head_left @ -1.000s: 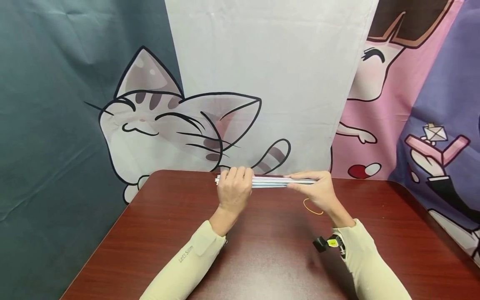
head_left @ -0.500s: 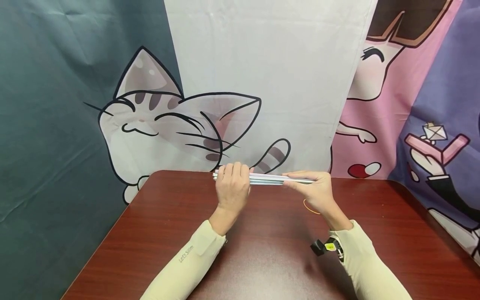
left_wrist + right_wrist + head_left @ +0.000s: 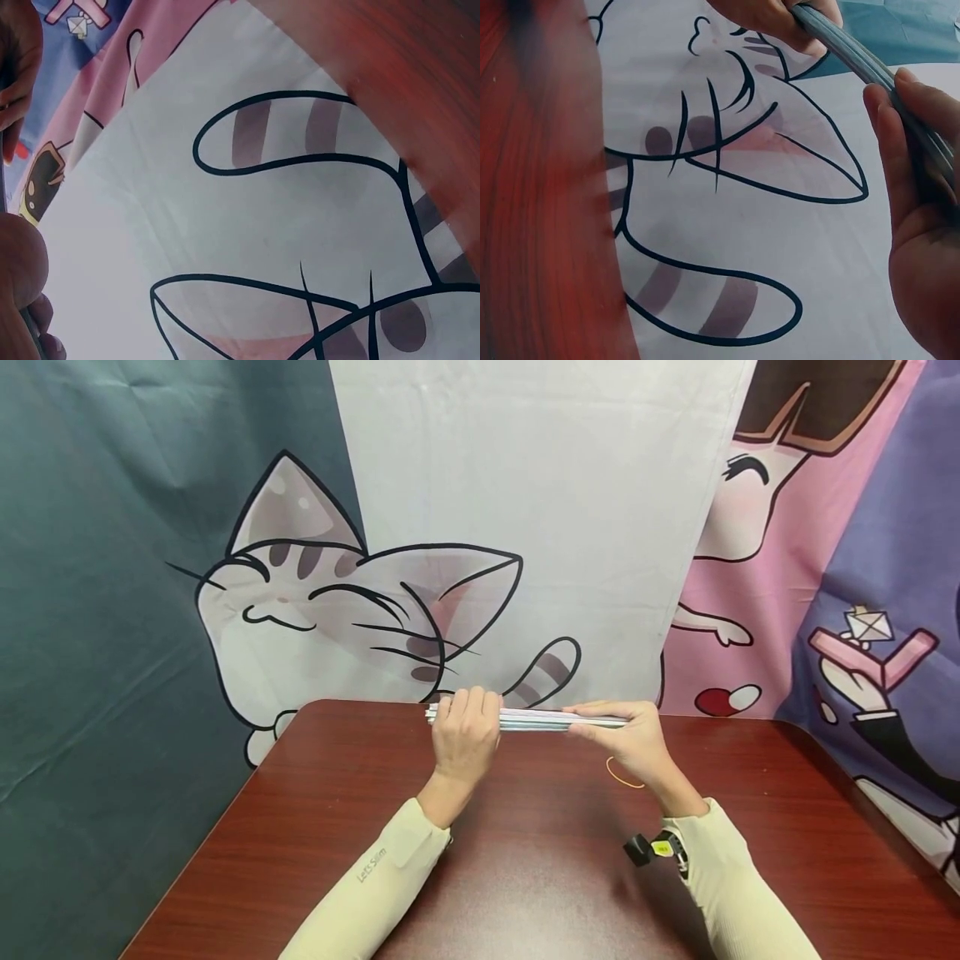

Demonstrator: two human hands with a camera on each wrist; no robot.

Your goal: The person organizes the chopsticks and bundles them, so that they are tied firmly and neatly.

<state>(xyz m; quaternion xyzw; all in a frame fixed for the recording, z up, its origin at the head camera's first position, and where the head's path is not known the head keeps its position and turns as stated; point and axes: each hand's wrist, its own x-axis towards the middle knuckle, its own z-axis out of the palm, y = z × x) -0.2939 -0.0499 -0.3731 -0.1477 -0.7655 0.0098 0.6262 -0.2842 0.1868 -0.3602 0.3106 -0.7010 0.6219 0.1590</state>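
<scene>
A bundle of thin, straight, straw-like sticks (image 3: 534,718), whitish with pale blue and pink tones, is held level over the far part of the table. My left hand (image 3: 467,735) grips it near the left end, fingers wrapped over the top and short stick ends poking out beyond. Toward the right end, my right hand (image 3: 637,739) pinches the bundle between thumb and fingers. The right wrist view shows the sticks (image 3: 855,56) running slantwise between both hands. Only parts of the hands appear at the edge of the left wrist view, where the left thumb (image 3: 22,259) shows.
A thin yellow loop like a rubber band (image 3: 617,777) lies on the reddish-brown table (image 3: 525,877), below the right hand. Behind the table's far edge hangs a printed cloth backdrop (image 3: 570,510) with a cartoon cat. A small black camera (image 3: 637,850) sits at the right wrist.
Both hands and the bundle have risen and shifted slightly left since a second ago, the left hand more so. The grip looks the same.
</scene>
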